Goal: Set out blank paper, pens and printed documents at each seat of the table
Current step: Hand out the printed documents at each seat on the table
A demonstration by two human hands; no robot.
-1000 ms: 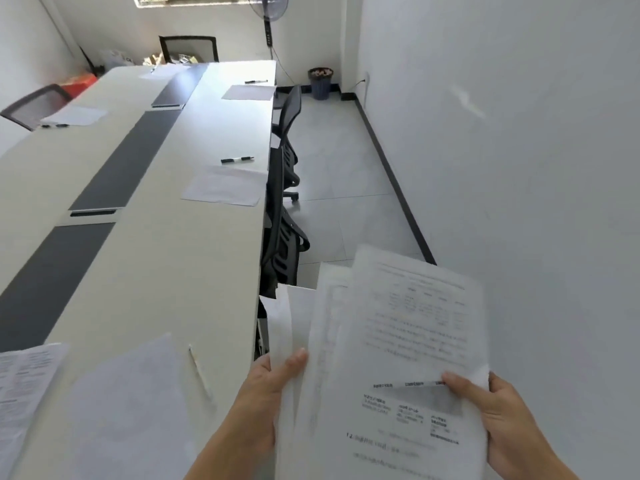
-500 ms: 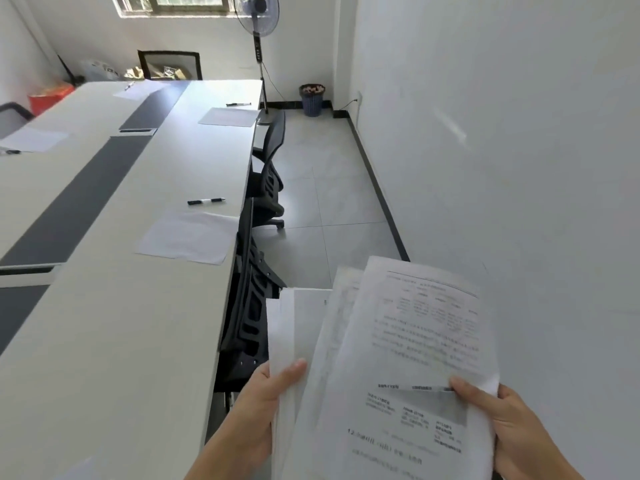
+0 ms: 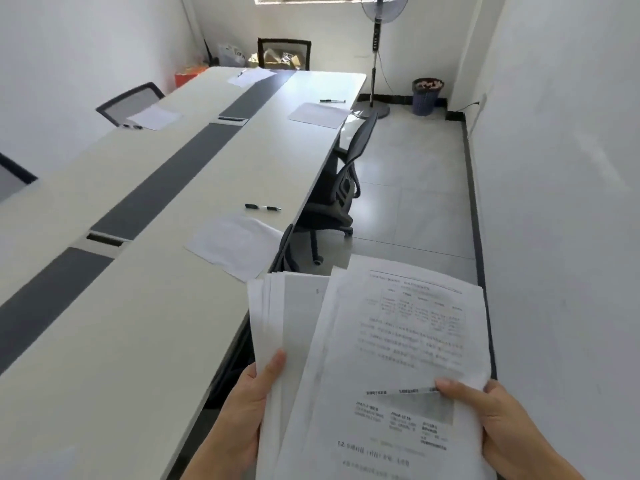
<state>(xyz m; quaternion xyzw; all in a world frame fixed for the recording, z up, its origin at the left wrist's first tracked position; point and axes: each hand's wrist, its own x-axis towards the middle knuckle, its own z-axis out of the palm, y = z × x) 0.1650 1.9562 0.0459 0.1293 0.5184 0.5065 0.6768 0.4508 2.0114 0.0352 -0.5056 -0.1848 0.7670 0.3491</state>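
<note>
left hand and right hand each pinch the fanned documents beside the tabletop, which bears sheets and pens at each place we see but no prints, so we judge their handout pending.

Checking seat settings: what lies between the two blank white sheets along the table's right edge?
Head view: one black-and-white pen, just beyond the nearer blank white paper sheet; otherwise bare white tabletop.

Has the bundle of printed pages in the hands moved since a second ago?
Yes. The printed pages have gone forward along the table, toward the fan; their top edge now sits close to the blank sheet.
</note>
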